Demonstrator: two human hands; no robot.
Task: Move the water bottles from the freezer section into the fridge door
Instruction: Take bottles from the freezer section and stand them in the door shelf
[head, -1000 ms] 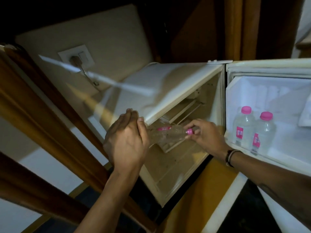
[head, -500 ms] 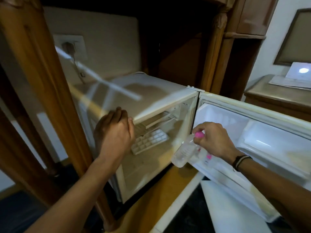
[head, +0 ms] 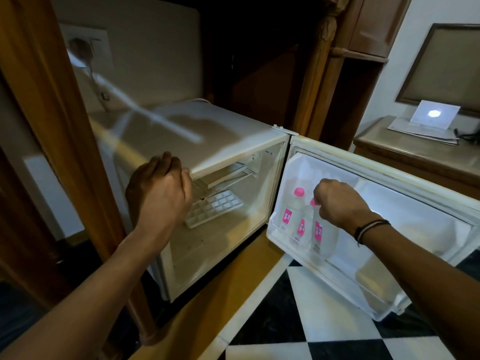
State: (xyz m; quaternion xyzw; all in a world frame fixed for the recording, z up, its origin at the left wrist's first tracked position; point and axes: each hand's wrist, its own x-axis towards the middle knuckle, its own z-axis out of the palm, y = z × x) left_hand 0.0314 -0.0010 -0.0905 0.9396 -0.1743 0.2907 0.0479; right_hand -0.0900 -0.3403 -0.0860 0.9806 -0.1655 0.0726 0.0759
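Note:
A small white fridge (head: 223, 141) stands open, its door (head: 389, 193) swung out to the right. Three clear water bottles with pink caps and pink labels stand upright in the door shelf (head: 335, 266). My right hand (head: 337, 203) grips the top of the nearest bottle (head: 320, 237), hiding its cap. The far bottle (head: 291, 211) and the middle bottle (head: 302, 229) stand just left of it. My left hand (head: 158, 193) rests on the fridge's front top left corner by the freezer section (head: 228, 175), fingers curled, holding nothing.
A white ice cube tray (head: 215, 207) lies tilted inside the fridge under the freezer shelf. A wooden post (head: 65, 141) stands left of the fridge. A wooden side table (head: 415, 157) with papers is at the right. The floor is black and white tile.
My right hand carried the bottle out of the fridge body, turned it upright and set it in the door shelf beside the other two. My left hand stayed at the fridge's top corner.

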